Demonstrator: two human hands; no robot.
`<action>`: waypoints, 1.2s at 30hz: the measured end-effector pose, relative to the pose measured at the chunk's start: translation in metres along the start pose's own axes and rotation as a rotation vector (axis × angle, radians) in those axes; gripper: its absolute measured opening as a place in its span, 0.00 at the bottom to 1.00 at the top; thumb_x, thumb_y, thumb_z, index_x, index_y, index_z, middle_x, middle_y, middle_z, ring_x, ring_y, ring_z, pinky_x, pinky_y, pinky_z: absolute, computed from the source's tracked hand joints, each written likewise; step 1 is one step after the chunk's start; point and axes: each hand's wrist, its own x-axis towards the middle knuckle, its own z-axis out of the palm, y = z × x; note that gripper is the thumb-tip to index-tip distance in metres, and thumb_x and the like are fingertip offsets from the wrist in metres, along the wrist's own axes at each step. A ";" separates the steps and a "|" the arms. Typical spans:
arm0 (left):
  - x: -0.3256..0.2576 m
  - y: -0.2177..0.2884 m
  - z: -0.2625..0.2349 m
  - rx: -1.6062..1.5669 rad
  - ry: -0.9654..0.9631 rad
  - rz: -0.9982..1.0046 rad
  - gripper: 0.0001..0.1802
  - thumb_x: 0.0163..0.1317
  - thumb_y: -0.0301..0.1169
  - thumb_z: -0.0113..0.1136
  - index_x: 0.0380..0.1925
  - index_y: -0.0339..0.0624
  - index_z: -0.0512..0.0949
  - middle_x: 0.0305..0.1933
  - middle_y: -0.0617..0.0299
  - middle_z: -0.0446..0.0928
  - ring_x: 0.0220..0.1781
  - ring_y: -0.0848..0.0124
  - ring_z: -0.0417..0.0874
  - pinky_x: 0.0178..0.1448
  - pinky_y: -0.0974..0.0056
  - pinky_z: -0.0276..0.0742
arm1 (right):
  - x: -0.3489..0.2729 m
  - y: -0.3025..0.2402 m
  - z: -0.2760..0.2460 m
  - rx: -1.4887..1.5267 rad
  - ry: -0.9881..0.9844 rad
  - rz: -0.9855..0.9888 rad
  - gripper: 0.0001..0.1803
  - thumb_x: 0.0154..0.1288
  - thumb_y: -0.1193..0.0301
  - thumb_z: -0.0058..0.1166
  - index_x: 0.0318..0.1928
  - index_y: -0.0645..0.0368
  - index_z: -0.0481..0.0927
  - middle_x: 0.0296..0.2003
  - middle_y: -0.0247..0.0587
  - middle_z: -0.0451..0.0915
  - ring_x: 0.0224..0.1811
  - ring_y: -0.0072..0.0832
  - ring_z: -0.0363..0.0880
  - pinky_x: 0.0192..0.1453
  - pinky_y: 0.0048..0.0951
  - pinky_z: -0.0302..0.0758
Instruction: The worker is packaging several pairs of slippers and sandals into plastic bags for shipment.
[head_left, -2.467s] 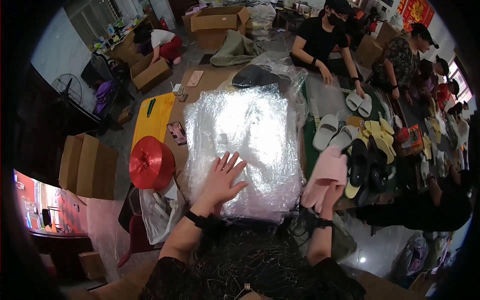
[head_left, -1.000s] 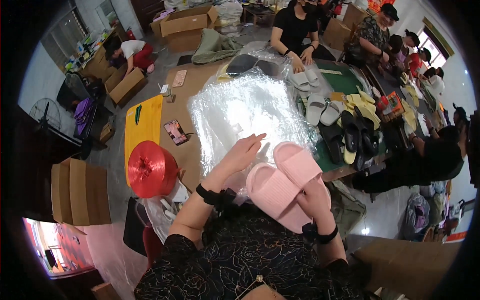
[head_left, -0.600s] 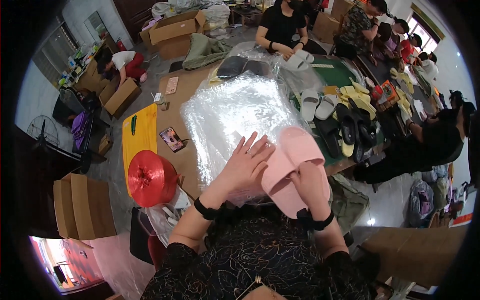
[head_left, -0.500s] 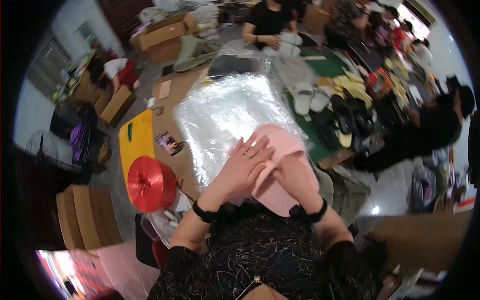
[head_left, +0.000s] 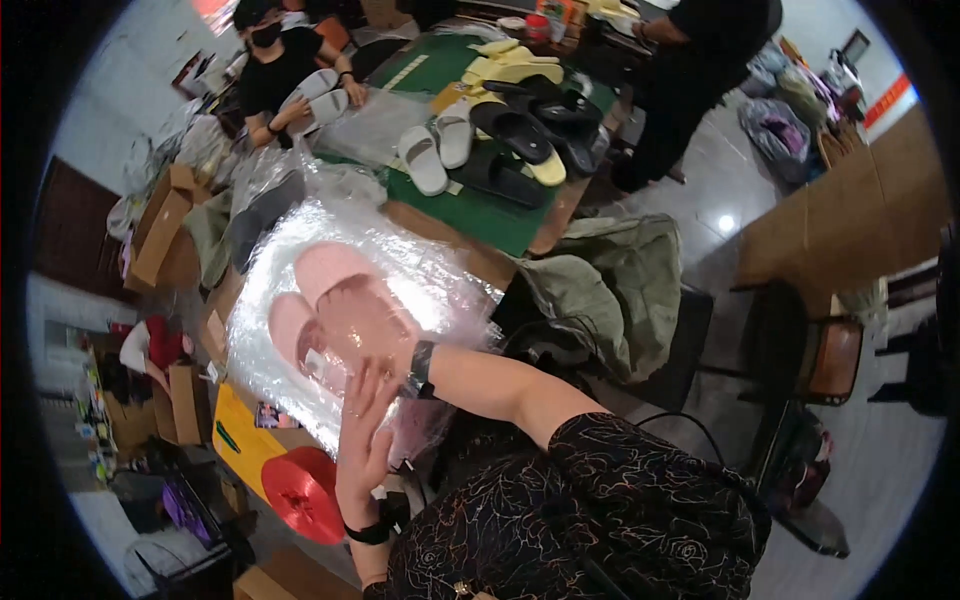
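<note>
while the left hand point(head_left: 365, 440) hovers flat with fingers spread and holding nothing, just above the near edge of the clear plastic sheet point(head_left: 400, 270), the right hand point(head_left: 375, 335) is pressed onto the pink slippers point(head_left: 325, 300). can't tell if those fingers are curled round a strap or just lying on top. the pair lies side by side on the plastic, probably pinned so it won't slide on the slick film. red twine spool point(head_left: 305, 495) sits near, by the yellow board point(head_left: 240, 445). further off, a green mat point(head_left: 480, 200) carries white and black slippers point(head_left: 500, 140); a person in black point(head_left: 280, 75) handles a pair beyond.
</note>
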 end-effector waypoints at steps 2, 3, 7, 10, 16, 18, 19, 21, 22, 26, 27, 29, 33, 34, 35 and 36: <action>0.003 -0.003 -0.004 -0.131 0.149 -0.061 0.36 0.64 0.54 0.48 0.64 0.39 0.69 0.74 0.46 0.58 0.78 0.52 0.51 0.77 0.51 0.43 | -0.009 -0.014 -0.069 -0.078 -0.193 0.014 0.18 0.64 0.63 0.48 0.46 0.64 0.79 0.41 0.53 0.81 0.47 0.38 0.80 0.47 0.37 0.76; 0.004 -0.015 -0.007 -0.053 0.222 -0.041 0.40 0.63 0.59 0.49 0.64 0.37 0.69 0.74 0.46 0.58 0.78 0.52 0.52 0.77 0.51 0.44 | -0.026 -0.020 -0.072 0.165 -0.221 0.152 0.18 0.60 0.63 0.52 0.42 0.67 0.80 0.39 0.55 0.81 0.41 0.39 0.81 0.43 0.42 0.76; -0.006 -0.094 -0.018 0.361 0.350 -0.201 0.34 0.72 0.51 0.39 0.67 0.36 0.65 0.74 0.42 0.54 0.78 0.49 0.48 0.77 0.51 0.44 | -0.097 -0.024 -0.118 0.384 -0.162 -0.187 0.22 0.55 0.62 0.60 0.45 0.68 0.78 0.33 0.54 0.81 0.34 0.42 0.82 0.37 0.41 0.75; 0.003 -0.108 -0.015 0.468 0.315 -0.155 0.33 0.73 0.50 0.39 0.68 0.38 0.62 0.75 0.44 0.54 0.78 0.50 0.49 0.76 0.51 0.45 | -0.097 -0.029 -0.183 1.005 -0.744 -0.335 0.12 0.58 0.65 0.59 0.37 0.59 0.81 0.23 0.46 0.79 0.30 0.40 0.81 0.34 0.38 0.74; 0.020 -0.110 0.026 0.232 0.509 -0.066 0.32 0.73 0.50 0.40 0.68 0.41 0.63 0.73 0.45 0.56 0.77 0.50 0.51 0.76 0.49 0.47 | -0.039 -0.019 -0.138 0.571 0.163 0.100 0.16 0.53 0.61 0.60 0.27 0.64 0.80 0.28 0.48 0.80 0.33 0.42 0.79 0.38 0.40 0.75; 0.014 -0.121 0.022 0.454 0.422 -0.004 0.34 0.71 0.51 0.44 0.69 0.40 0.62 0.77 0.43 0.42 0.77 0.49 0.48 0.76 0.47 0.49 | -0.023 -0.002 -0.075 0.335 0.233 0.093 0.14 0.54 0.63 0.59 0.31 0.64 0.81 0.32 0.46 0.79 0.41 0.42 0.79 0.42 0.37 0.75; 0.010 -0.137 0.021 0.538 0.462 -0.035 0.33 0.72 0.52 0.43 0.69 0.42 0.63 0.77 0.41 0.42 0.77 0.45 0.46 0.75 0.44 0.48 | -0.019 0.004 -0.047 0.251 0.191 0.114 0.16 0.54 0.64 0.59 0.34 0.66 0.80 0.36 0.49 0.79 0.43 0.42 0.77 0.44 0.36 0.75; 0.010 -0.142 0.022 0.548 0.444 -0.025 0.34 0.71 0.53 0.42 0.69 0.42 0.63 0.77 0.40 0.41 0.78 0.45 0.46 0.75 0.44 0.47 | -0.011 -0.001 0.001 0.098 0.136 0.281 0.19 0.54 0.66 0.56 0.42 0.69 0.77 0.43 0.52 0.77 0.46 0.39 0.76 0.48 0.35 0.75; 0.009 -0.141 0.021 0.554 0.438 -0.020 0.34 0.71 0.54 0.41 0.69 0.43 0.63 0.77 0.40 0.40 0.78 0.45 0.45 0.75 0.43 0.46 | -0.008 -0.002 0.011 0.102 0.142 0.280 0.19 0.54 0.66 0.56 0.42 0.69 0.77 0.43 0.52 0.77 0.46 0.39 0.76 0.48 0.35 0.75; -0.005 -0.161 0.021 0.514 0.505 -0.076 0.34 0.71 0.55 0.39 0.68 0.42 0.65 0.77 0.40 0.43 0.77 0.44 0.46 0.76 0.42 0.41 | -0.029 -0.001 -0.016 0.107 0.019 0.261 0.21 0.53 0.66 0.58 0.45 0.67 0.76 0.44 0.52 0.75 0.48 0.44 0.74 0.48 0.40 0.74; -0.002 -0.154 0.016 0.573 0.414 0.007 0.33 0.72 0.53 0.38 0.67 0.41 0.65 0.77 0.41 0.44 0.78 0.45 0.46 0.76 0.43 0.41 | -0.035 0.004 -0.029 0.208 0.026 0.149 0.22 0.52 0.65 0.60 0.45 0.66 0.76 0.45 0.52 0.74 0.49 0.45 0.73 0.48 0.41 0.73; -0.006 -0.158 0.012 0.563 0.421 -0.031 0.32 0.73 0.52 0.38 0.67 0.41 0.65 0.77 0.42 0.44 0.78 0.46 0.46 0.76 0.43 0.41 | -0.057 0.004 -0.044 0.523 0.150 0.105 0.22 0.51 0.63 0.64 0.43 0.62 0.76 0.47 0.51 0.71 0.49 0.47 0.71 0.49 0.43 0.72; -0.009 -0.175 0.021 0.462 0.499 0.029 0.28 0.75 0.47 0.38 0.66 0.41 0.66 0.77 0.43 0.44 0.78 0.49 0.46 0.76 0.46 0.43 | -0.151 0.017 -0.129 0.600 0.364 0.104 0.15 0.58 0.65 0.64 0.41 0.60 0.77 0.42 0.45 0.75 0.46 0.42 0.75 0.49 0.39 0.74; -0.002 -0.170 0.023 0.456 0.513 0.068 0.28 0.75 0.46 0.38 0.66 0.41 0.66 0.77 0.44 0.46 0.78 0.49 0.46 0.77 0.47 0.43 | -0.181 0.024 -0.138 0.546 0.526 0.136 0.10 0.57 0.70 0.65 0.36 0.59 0.79 0.37 0.43 0.79 0.40 0.41 0.78 0.44 0.38 0.75; 0.000 -0.164 0.021 0.460 0.505 0.045 0.28 0.75 0.46 0.38 0.66 0.41 0.66 0.77 0.44 0.46 0.78 0.49 0.46 0.77 0.47 0.43 | -0.208 0.024 -0.153 0.454 0.621 0.261 0.06 0.55 0.74 0.65 0.32 0.58 0.81 0.31 0.41 0.80 0.33 0.40 0.79 0.37 0.37 0.75; 0.003 -0.154 0.019 0.496 0.466 0.059 0.28 0.75 0.46 0.38 0.66 0.40 0.66 0.77 0.45 0.48 0.78 0.49 0.47 0.77 0.47 0.43 | -0.238 0.031 -0.158 0.352 0.659 0.341 0.04 0.55 0.75 0.64 0.29 0.58 0.81 0.26 0.39 0.79 0.28 0.37 0.78 0.33 0.34 0.74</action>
